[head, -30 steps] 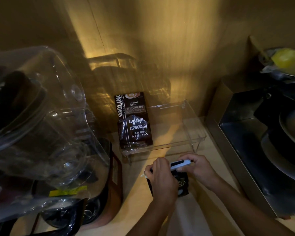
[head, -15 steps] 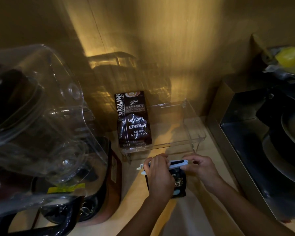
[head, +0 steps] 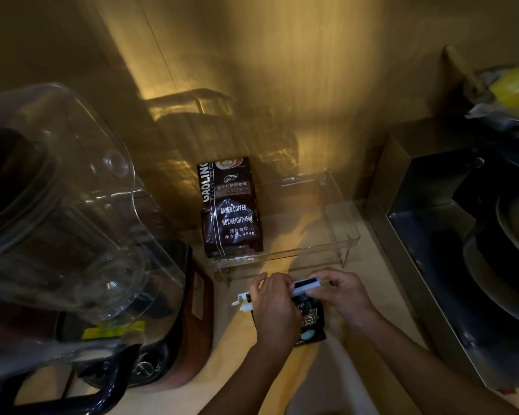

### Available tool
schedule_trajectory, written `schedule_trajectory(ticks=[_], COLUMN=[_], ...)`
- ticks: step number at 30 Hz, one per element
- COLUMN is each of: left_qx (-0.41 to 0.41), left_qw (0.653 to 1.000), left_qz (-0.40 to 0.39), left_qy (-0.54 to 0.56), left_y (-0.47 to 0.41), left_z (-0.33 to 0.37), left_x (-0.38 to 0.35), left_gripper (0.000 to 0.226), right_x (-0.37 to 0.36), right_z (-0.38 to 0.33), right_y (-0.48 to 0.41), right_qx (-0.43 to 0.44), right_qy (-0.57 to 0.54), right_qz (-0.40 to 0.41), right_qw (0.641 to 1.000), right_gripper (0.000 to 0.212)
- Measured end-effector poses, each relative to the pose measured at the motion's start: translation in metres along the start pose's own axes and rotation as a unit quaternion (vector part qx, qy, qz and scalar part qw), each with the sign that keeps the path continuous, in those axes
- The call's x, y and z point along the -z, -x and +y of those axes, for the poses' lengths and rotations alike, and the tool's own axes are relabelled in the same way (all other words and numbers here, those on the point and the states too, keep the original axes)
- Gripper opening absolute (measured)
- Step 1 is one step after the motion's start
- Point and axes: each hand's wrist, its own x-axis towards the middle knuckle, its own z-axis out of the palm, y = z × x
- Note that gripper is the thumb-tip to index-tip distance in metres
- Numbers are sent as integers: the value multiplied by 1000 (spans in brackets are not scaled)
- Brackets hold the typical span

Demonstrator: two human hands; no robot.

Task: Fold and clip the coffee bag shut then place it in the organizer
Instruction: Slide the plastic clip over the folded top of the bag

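fingers (head: pixel 322 290) of the right hand (head: pixel 342 298) pinch the right end of the white clip (head: pixel 304 285), and the left hand (head: pixel 274 310) is curled over the middle of the clip and over the top of the small coffee bag (head: pixel 310 320). both hands are closed on it, not spread. the small bag lies on the light counter (head: pixel 351 378), just in front of the clear organizer (head: pixel 339 223), not yet inside. the left end of the clip (head: pixel 241 301) sticks out beside the left hand and its two arms look a little apart there. compared with half a second ago, the hands and bag are almost in the same place; the left fingers have moved a little more over the clip. in the organizer's left part a larger coffee bag (head: pixel 229 208) stands, as before. a clear blender jug (head: pixel 60 205) is at the left.
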Motion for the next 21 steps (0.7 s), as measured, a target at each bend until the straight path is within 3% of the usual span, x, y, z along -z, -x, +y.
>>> schedule_trajectory(ticks=[7,16,21], left_qx=[-27,-34,-71], left_qw=[999,999,997], left_qz=[-41,-2,-26], left_qy=[-14,36,25], left_y=[-15,-11,-11], left_z=[-8,3,-3], left_x=[12,0,4], left_gripper=[11,11,7], right_x=[4,-2,4], right_z=[-7,-5,-2], right_y=[-4,1,2], right_qx=[-19,-36,-14], right_qy=[36,-50,-8], right_qz=[-8,37,23], right_qw=[999,997,1000], right_gripper=[24,22,21])
